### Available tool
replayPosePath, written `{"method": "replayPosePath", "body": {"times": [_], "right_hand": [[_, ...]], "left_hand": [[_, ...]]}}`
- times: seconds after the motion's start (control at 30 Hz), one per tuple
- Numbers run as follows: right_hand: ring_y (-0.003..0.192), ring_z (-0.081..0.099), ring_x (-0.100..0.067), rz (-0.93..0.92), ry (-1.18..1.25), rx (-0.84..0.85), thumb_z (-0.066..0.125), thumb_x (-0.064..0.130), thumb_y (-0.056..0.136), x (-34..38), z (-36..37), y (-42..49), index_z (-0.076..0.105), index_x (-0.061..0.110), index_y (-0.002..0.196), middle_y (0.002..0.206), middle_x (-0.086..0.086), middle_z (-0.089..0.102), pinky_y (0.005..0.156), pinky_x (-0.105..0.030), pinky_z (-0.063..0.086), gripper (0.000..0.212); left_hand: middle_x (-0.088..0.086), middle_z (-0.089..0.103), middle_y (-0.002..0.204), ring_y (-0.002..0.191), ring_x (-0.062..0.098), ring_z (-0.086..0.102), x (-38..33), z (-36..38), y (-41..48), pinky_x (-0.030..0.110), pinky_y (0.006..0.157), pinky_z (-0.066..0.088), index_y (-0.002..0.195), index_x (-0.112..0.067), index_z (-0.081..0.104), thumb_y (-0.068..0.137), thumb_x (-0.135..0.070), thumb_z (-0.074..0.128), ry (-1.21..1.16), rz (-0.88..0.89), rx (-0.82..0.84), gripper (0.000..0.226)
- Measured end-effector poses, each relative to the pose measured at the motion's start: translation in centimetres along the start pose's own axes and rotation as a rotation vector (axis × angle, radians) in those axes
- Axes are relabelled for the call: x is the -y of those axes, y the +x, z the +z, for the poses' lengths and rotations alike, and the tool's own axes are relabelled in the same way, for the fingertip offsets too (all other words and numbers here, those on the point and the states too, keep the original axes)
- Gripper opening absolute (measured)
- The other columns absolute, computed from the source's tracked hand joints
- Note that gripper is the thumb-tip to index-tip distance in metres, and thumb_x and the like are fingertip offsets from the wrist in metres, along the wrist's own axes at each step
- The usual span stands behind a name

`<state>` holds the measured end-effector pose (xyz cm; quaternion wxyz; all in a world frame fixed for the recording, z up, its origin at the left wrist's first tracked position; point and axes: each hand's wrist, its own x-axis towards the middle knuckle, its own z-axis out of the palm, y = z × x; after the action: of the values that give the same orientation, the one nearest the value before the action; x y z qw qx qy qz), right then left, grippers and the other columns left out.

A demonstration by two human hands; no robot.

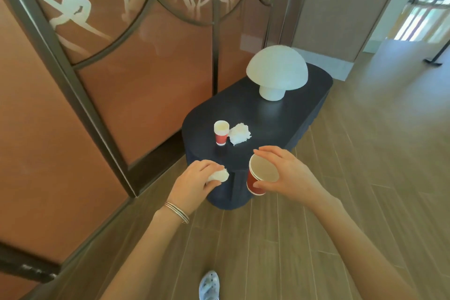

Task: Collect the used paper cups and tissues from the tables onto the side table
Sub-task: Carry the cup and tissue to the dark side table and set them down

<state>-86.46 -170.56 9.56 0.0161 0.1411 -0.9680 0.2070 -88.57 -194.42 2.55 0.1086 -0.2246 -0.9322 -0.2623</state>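
So, the biggest thing here is the orange screen (109,80) with metal framing down the left side, then the wood-plank floor (365,178). Up against the screen sits the dark oval side table (280,117), with a white mushroom lamp (277,68) on its far end.

Both arms are reaching toward the table's near end. The right hand (287,173) is wrapped around a red paper cup (255,185), thumb on the wall and fingers over the rim. The cup is tipped toward the camera and looks empty. The left hand (194,182) is closed round a wadded tissue (219,175) at the near-left edge.

On the tabletop there's already a second red cup (221,133) standing upright, with a crumpled tissue (239,134) just beside it, maybe touching.

Progress-wise, I'd say one cup-and-tissue pair is delivered and a second pair is about to be set down. The open patch between the hands and the parked cup looks like the obvious spot. No other tables are in view, so I can't tell if more trash is left to fetch.
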Motion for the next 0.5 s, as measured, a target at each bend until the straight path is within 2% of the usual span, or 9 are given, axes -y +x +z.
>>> {"method": "replayPosePath", "body": {"times": [0.17, 0.37, 0.5], "right_hand": [[0.122, 0.032, -0.003, 0.037, 0.011, 0.005, 0.069, 0.05, 0.071, -1.6, 0.1, 8.8, 0.038, 0.038, 0.134, 0.138, 0.023, 0.032, 0.093, -0.031, 0.04, 0.071], [0.121, 0.034, -0.006, 0.074, 0.053, 0.029, 0.068, 0.051, 0.069, -3.9, 2.4, 16.6, 0.039, 0.036, 0.133, 0.138, 0.022, 0.033, 0.093, -0.039, 0.043, 0.072], [0.122, 0.034, -0.006, 0.06, 0.051, 0.055, 0.07, 0.048, 0.072, -5.2, 3.4, 21.4, 0.038, 0.035, 0.134, 0.139, 0.021, 0.033, 0.094, -0.035, 0.041, 0.071]], "left_hand": [[-0.004, 0.059, 0.117, 0.106, 0.014, 0.052, 4.5, 0.2, 7.0, 0.014, 0.081, 0.036, 0.118, -0.021, 0.061, 0.085, -0.017, 0.065, -0.025, -0.026, 0.037, 0.034], [-0.004, 0.058, 0.119, 0.108, 0.015, 0.051, 9.4, 2.0, 12.1, 0.015, 0.084, 0.035, 0.12, -0.021, 0.059, 0.086, -0.019, 0.064, -0.073, -0.082, 0.101, 0.034], [-0.005, 0.058, 0.12, 0.108, 0.015, 0.051, 12.3, 3.3, 15.1, 0.016, 0.085, 0.036, 0.121, -0.021, 0.059, 0.087, -0.019, 0.063, -0.086, -0.125, 0.12, 0.034]]}}
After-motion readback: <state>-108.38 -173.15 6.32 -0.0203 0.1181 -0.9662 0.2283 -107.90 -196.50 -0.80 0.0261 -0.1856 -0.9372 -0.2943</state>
